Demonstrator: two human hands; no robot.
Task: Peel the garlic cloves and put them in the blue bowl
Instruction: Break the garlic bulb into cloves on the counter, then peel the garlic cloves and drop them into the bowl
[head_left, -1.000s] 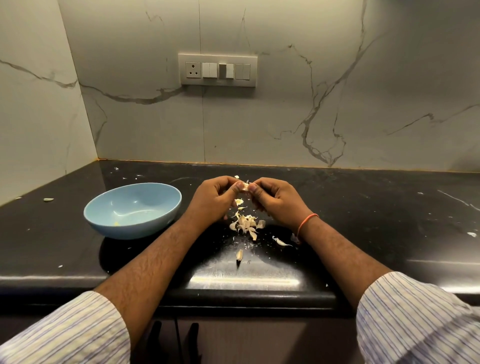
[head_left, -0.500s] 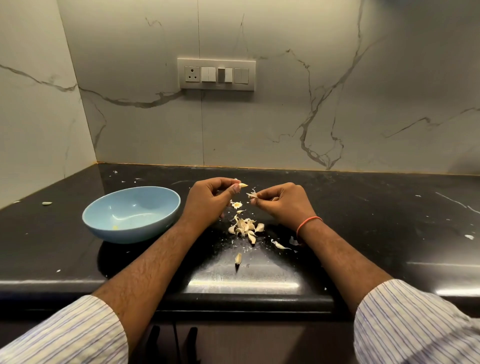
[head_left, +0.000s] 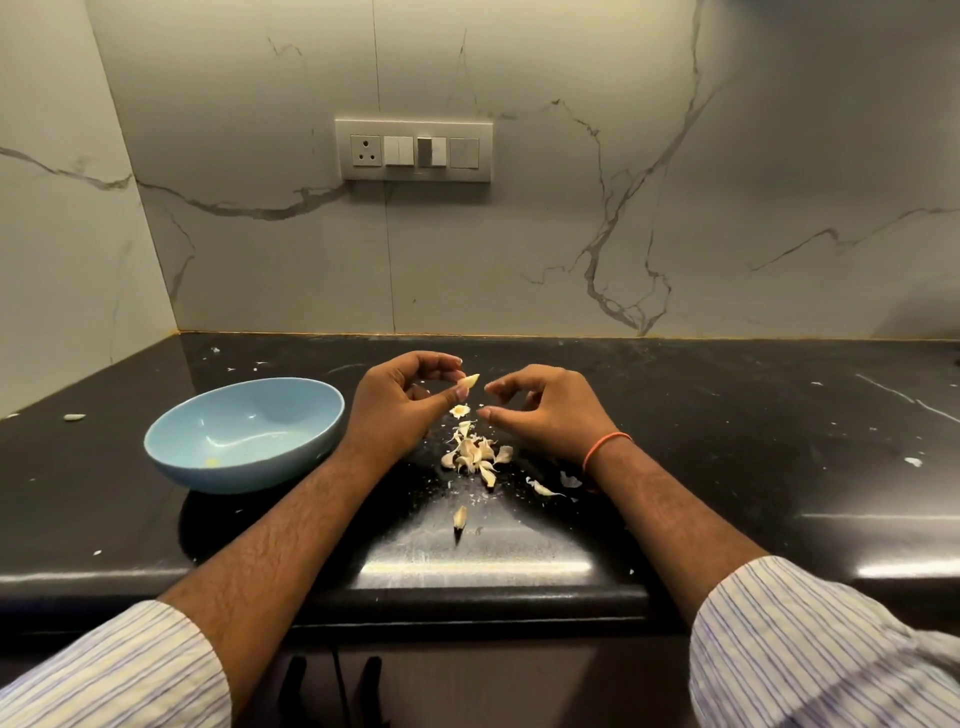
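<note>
Where skins lie, black countertop (head_left: 727, 441).

Your hands have parted: a second ago both pinched the garlic clove (head_left: 468, 381) together; your left hand (head_left: 397, 410) alone now pinches it at its fingertips. Your right hand (head_left: 545, 410) has withdrawn toward 3 o'clock, released its skin fragment, and hangs loosely curled, holding nothing.

Left hand (head_left: 400, 402) pinching, right hand (head_left: 545, 410) seemingly loose.
</note>
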